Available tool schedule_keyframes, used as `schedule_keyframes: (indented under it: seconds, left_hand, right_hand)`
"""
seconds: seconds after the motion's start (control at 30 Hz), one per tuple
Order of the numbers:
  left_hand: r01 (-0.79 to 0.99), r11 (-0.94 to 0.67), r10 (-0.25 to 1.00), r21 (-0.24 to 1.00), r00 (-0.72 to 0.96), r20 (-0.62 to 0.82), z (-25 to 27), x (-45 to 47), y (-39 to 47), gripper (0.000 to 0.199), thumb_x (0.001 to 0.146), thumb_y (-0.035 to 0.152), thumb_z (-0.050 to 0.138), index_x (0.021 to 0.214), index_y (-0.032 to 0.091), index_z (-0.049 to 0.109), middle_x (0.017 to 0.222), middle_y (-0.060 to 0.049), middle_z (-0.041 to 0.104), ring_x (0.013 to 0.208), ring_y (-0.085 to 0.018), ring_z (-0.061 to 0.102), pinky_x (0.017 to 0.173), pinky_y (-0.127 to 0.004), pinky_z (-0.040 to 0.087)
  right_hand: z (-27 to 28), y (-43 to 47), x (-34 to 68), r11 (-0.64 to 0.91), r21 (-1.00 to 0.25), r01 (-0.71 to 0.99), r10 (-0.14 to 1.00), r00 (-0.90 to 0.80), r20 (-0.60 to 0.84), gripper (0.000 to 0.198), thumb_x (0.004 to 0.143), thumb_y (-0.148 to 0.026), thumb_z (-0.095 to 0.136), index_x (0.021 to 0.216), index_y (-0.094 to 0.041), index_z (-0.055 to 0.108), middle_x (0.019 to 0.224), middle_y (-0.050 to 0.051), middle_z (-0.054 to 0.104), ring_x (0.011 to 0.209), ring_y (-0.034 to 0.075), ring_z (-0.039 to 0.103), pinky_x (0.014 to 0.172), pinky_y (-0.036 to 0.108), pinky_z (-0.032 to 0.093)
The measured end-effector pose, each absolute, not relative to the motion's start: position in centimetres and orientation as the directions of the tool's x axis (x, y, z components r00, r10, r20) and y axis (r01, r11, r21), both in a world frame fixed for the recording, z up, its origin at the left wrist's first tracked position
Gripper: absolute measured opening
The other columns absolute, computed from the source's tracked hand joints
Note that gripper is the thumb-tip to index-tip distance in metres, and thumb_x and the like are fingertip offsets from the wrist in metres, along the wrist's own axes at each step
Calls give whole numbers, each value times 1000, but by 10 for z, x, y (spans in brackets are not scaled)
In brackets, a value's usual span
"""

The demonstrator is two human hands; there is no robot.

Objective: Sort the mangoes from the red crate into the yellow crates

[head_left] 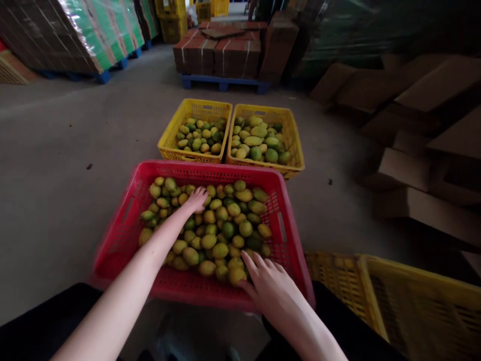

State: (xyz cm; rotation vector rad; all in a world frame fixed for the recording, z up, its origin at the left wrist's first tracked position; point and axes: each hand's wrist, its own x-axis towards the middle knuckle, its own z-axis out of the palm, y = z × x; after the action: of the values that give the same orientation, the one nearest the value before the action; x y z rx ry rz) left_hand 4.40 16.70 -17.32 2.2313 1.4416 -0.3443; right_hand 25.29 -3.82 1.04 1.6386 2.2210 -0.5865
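Observation:
A large red plastic crate (296,260) stands between my knees, with many small green-yellow fruits (209,241) covering its bottom; they look like lemons or small mangoes, I cannot tell which. My left hand (196,199) reaches over the far middle of the fruit, fingers stretched forward and touching or just above it. Near the front right corner lies my right hand (271,282), its thumb and fingers apart next to a yellow fruit (236,276). I see no fruit lifted in either hand. The undersides of both hands are hidden.
Behind the red crate are two yellow crates, the left (165,143) with smaller fruits and the right (296,145) with larger ones. More yellow crates (370,286) stand at my right. Cardboard boxes (424,210) lie further right. Stacked cartons sit on a blue pallet (223,84).

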Motion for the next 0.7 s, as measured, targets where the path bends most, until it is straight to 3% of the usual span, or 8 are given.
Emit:
schedule_keyframes:
  seconds: [0.07, 0.13, 0.3, 0.53, 0.7]
  left_hand:
    - [901, -390, 800, 187, 433, -415, -183, 49, 167, 89, 64, 14, 72, 141, 16, 29, 150, -18, 28, 140, -33, 15, 112, -54, 13]
    - [899, -415, 811, 136, 434, -392, -192, 51, 160, 92, 62, 13, 74, 141, 17, 28, 147, -19, 31, 139, -33, 19, 111, -55, 13]
    - [911, -409, 860, 47, 402, -315, -201, 43, 139, 71, 79, 17, 61, 141, 11, 26, 135, -24, 40, 128, -32, 38, 104, -49, 29]
    - [912, -404, 789, 64, 383, -480, -202, 20, 94, 79, 69, 6, 68, 139, 23, 35, 129, -16, 51, 113, -30, 54, 96, -43, 39]
    - [958, -266, 767, 107, 278, -578, -196, -6, 50, 76, 68, 12, 69, 137, 22, 38, 128, -16, 53, 108, -30, 59, 87, -39, 46]
  right_hand:
    - [6, -34, 253, 267, -209, 941, 815, -336, -471, 50, 86, -30, 55, 133, -15, 49, 123, 19, 61, 108, 31, 61, 88, 44, 50]
    - [0, -30, 254, 252, -240, 937, 800, -342, -493, 49, 86, -30, 54, 132, -13, 49, 120, 19, 62, 106, 30, 62, 87, 43, 50]
    - [-16, -29, 254, 178, -52, 983, 784, -173, -596, 50, 83, -26, 58, 130, -10, 52, 113, 21, 64, 102, 33, 62, 84, 41, 48]
    - [2, -35, 237, 285, -178, 942, 799, -336, -498, 48, 85, -32, 57, 129, -14, 52, 115, 18, 64, 104, 29, 62, 86, 39, 49]
    - [10, -40, 229, 319, -147, 936, 816, -350, -459, 52, 83, -32, 61, 130, -12, 51, 114, 19, 64, 104, 30, 61, 88, 43, 48]
